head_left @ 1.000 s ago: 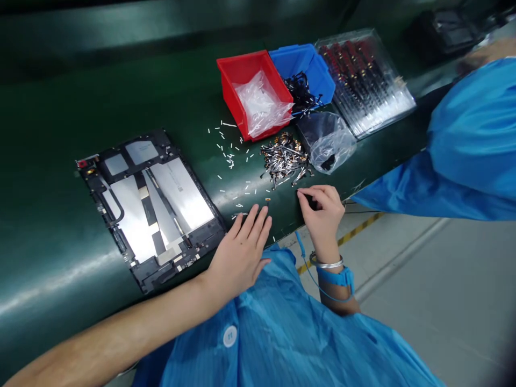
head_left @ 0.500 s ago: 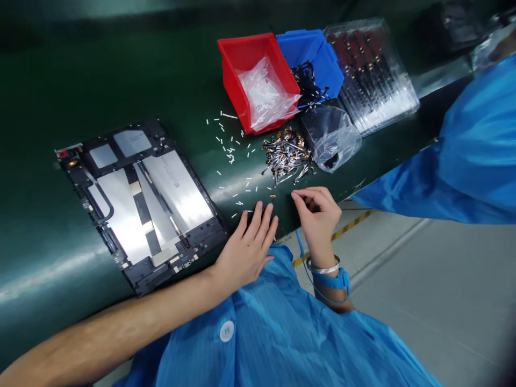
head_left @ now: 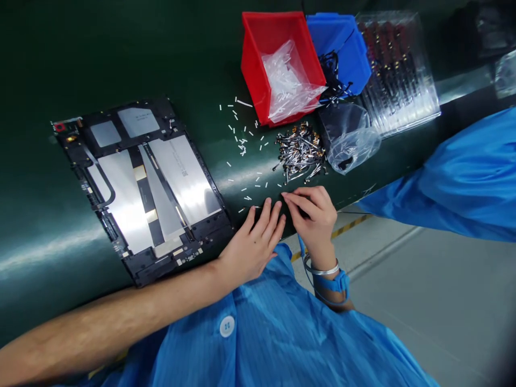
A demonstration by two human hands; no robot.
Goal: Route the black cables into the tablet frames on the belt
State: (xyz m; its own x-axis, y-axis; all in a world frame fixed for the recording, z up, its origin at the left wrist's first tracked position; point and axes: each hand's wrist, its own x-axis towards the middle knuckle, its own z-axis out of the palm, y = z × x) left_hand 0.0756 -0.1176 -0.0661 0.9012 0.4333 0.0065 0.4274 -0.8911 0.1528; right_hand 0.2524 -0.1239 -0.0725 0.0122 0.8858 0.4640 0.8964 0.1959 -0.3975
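Observation:
My left hand (head_left: pixel 257 240) lies with its fingers stretched out at the front edge of the green bench, near small white strips (head_left: pixel 246 198). Just to its right, my right hand (head_left: pixel 312 217) has thumb and forefinger pinched together low over the bench. Whatever sits between those fingertips is too small to make out. Beyond the right hand is a heap of small flex cables (head_left: pixel 301 153) with gold and black ends. An opened tablet (head_left: pixel 197 180), its silver battery plates and black ribbon cables showing, lies to the left of my left hand.
Behind the heap stand a red bin (head_left: pixel 255 70) with a clear bag of white strips and a blue bin (head_left: pixel 350 48) holding black cables. A plastic bag (head_left: pixel 355 145) and a clear tray (head_left: pixel 415 102) of parts sit rightward. At right is another person's blue sleeve (head_left: pixel 443 188).
My right hand has moved left, closer to my left hand, its pinched fingertips reaching where a tiny gold piece lay. That piece no longer shows. The view has shifted slightly.

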